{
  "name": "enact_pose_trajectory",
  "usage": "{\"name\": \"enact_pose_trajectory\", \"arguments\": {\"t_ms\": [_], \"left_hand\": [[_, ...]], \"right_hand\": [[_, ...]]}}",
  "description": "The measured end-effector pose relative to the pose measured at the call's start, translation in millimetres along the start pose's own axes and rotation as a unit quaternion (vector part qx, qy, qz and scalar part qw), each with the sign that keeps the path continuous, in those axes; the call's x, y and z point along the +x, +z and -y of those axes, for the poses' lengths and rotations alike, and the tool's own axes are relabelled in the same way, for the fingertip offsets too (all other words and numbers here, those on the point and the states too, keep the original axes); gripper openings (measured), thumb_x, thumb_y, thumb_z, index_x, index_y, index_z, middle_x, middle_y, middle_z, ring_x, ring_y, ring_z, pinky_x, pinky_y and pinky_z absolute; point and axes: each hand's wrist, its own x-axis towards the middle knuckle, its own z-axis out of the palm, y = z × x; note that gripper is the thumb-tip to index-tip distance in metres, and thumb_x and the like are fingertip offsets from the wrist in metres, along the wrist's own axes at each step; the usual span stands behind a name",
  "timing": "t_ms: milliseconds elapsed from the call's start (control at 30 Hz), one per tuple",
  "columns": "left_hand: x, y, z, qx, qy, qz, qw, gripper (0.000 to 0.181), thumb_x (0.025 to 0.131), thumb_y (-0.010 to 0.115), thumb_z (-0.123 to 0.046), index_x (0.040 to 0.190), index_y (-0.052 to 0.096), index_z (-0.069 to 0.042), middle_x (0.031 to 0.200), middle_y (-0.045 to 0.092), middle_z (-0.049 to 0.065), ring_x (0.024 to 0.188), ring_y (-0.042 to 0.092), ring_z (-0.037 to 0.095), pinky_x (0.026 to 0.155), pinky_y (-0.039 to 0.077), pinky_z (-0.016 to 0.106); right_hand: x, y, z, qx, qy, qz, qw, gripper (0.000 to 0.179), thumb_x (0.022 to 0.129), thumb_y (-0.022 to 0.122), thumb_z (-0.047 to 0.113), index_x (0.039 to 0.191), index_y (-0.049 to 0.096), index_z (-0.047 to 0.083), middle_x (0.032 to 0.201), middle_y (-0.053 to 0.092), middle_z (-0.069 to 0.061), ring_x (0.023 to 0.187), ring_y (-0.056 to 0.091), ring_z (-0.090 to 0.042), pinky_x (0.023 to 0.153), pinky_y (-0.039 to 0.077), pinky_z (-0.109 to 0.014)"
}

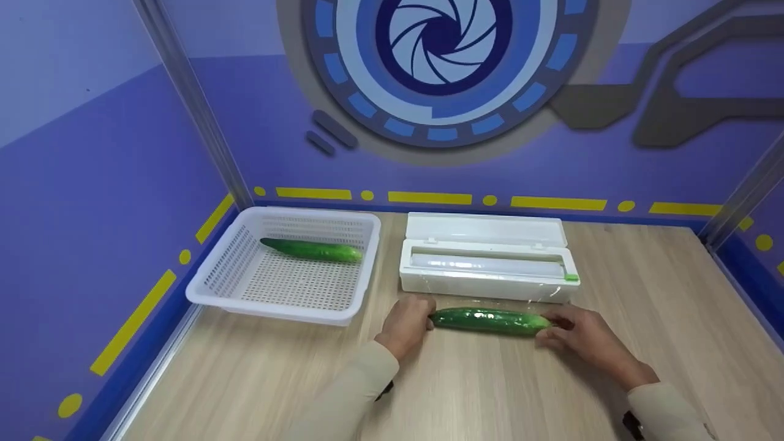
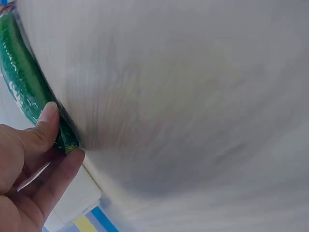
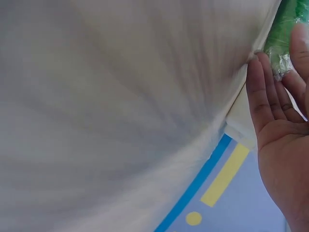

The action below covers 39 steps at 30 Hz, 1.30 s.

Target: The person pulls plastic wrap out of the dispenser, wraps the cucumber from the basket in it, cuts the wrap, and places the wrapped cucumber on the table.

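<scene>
A green cucumber [image 1: 490,321] with shiny cling film around it lies sideways on the table, in front of the film dispenser. My left hand [image 1: 407,324] pinches its dark left end; in the left wrist view the thumb [image 2: 48,113] presses on the film-covered skin and the fingers support the tip. At the paler right end, my right hand [image 1: 585,340] holds the tip between thumb and fingers. Crinkled film [image 3: 281,65] gathers at that tip in the right wrist view. Clear film [image 1: 471,302] also shows between the cucumber and the dispenser.
The white dispenser box [image 1: 490,285] stands with its lid [image 1: 484,229] raised, a film roll [image 1: 487,264] inside and a green piece [image 1: 571,277] at its right end. To the left, a white basket [image 1: 275,311] contains another cucumber [image 1: 312,250]. Blue walls enclose the table.
</scene>
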Motion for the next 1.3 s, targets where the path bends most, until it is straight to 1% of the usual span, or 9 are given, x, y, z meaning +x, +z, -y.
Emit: {"name": "enact_pose_trajectory", "arguments": {"t_ms": [333, 500, 633, 767, 833, 933, 1100, 1200, 1300], "left_hand": [[3.2, -1.1, -0.3, 0.076, 0.052, 0.035, 0.9952, 0.02, 0.08, 0.081, 0.007, 0.089, 0.078, -0.011, 0.087, 0.071, -0.002, 0.072, 0.056, 0.005, 0.063, 0.052, 0.024], [0.9, -1.6, 1.3, 0.083, 0.059, 0.044, 0.9939, 0.021, 0.082, 0.082, 0.007, 0.093, 0.079, -0.01, 0.091, 0.073, 0.0, 0.074, 0.061, 0.005, 0.065, 0.054, 0.024], [3.5, -0.8, 1.1, 0.083, 0.066, 0.038, 0.9936, 0.021, 0.081, 0.083, 0.006, 0.094, 0.079, -0.01, 0.092, 0.073, 0.0, 0.078, 0.065, 0.007, 0.067, 0.055, 0.023], [4.3, 0.0, 0.8, 0.074, 0.062, 0.043, 0.9944, 0.022, 0.08, 0.083, 0.007, 0.094, 0.079, -0.01, 0.093, 0.073, -0.001, 0.08, 0.065, 0.007, 0.069, 0.055, 0.024], [3.9, -0.1, 0.8, 0.072, 0.058, 0.044, 0.9947, 0.022, 0.08, 0.084, 0.006, 0.094, 0.079, -0.01, 0.094, 0.073, -0.001, 0.082, 0.066, 0.007, 0.07, 0.055, 0.023], [3.6, -0.8, 0.4, 0.074, 0.056, 0.044, 0.9947, 0.023, 0.08, 0.086, 0.005, 0.095, 0.079, -0.011, 0.094, 0.073, -0.002, 0.085, 0.066, 0.007, 0.073, 0.055, 0.022], [2.6, -1.6, -0.2, 0.066, 0.055, 0.044, 0.9953, 0.021, 0.081, 0.086, 0.004, 0.095, 0.079, -0.009, 0.091, 0.071, -0.001, 0.08, 0.063, 0.005, 0.07, 0.054, 0.022], [2.2, -1.5, 0.5, 0.063, 0.055, 0.038, 0.9957, 0.02, 0.081, 0.086, 0.004, 0.095, 0.079, -0.009, 0.09, 0.071, -0.001, 0.079, 0.062, 0.006, 0.069, 0.054, 0.023], [1.2, -1.7, 1.1, 0.063, 0.056, 0.034, 0.9959, 0.021, 0.08, 0.086, 0.004, 0.095, 0.079, -0.009, 0.092, 0.072, -0.001, 0.081, 0.065, 0.007, 0.07, 0.055, 0.023]], "right_hand": [[1.5, 3.6, 3.7, -0.017, 0.001, -0.057, 0.9982, 0.034, 0.104, 0.07, 0.032, 0.126, 0.074, 0.005, 0.112, 0.076, -0.003, 0.096, 0.065, -0.015, 0.08, 0.055, -0.031], [4.4, 3.7, 5.6, -0.035, -0.009, -0.177, 0.9835, 0.017, 0.099, 0.079, 0.02, 0.105, 0.072, 0.006, 0.089, 0.069, -0.001, 0.079, 0.058, -0.015, 0.066, 0.046, -0.02], [10.0, -3.7, 3.1, -0.05, -0.015, -0.259, 0.9644, 0.044, 0.087, 0.09, 0.011, 0.118, 0.062, -0.004, 0.1, 0.059, -0.013, 0.086, 0.056, -0.023, 0.07, 0.041, -0.019], [16.8, -14.5, -2.6, -0.014, 0.018, -0.22, 0.9753, 0.087, 0.09, 0.088, 0.023, 0.155, 0.038, -0.006, 0.137, 0.043, -0.03, 0.115, 0.055, -0.046, 0.092, 0.052, -0.048], [20.6, -19.3, -6.8, 0.023, 0.035, -0.176, 0.9836, 0.098, 0.095, 0.084, 0.032, 0.165, 0.024, -0.002, 0.15, 0.035, -0.035, 0.129, 0.049, -0.054, 0.102, 0.046, -0.064], [26.1, -24.2, -14.0, 0.071, 0.054, -0.117, 0.9891, 0.105, 0.099, 0.077, 0.042, 0.169, 0.01, 0.003, 0.157, 0.034, -0.038, 0.137, 0.044, -0.056, 0.11, 0.039, -0.067], [30.8, -27.1, -23.3, 0.089, 0.069, -0.083, 0.9902, 0.098, 0.099, 0.075, 0.046, 0.171, 0.016, 0.012, 0.16, 0.041, -0.032, 0.138, 0.049, -0.049, 0.111, 0.043, -0.056], [31.7, -27.5, -26.7, 0.085, 0.065, -0.09, 0.9902, 0.094, 0.099, 0.075, 0.045, 0.17, 0.023, 0.012, 0.161, 0.041, -0.029, 0.137, 0.051, -0.047, 0.104, 0.048, -0.03], [31.6, -27.0, -29.3, 0.095, 0.064, -0.098, 0.9886, 0.092, 0.098, 0.077, 0.043, 0.169, 0.028, 0.013, 0.162, 0.041, -0.028, 0.136, 0.052, -0.045, 0.09, 0.042, -0.008]]}}
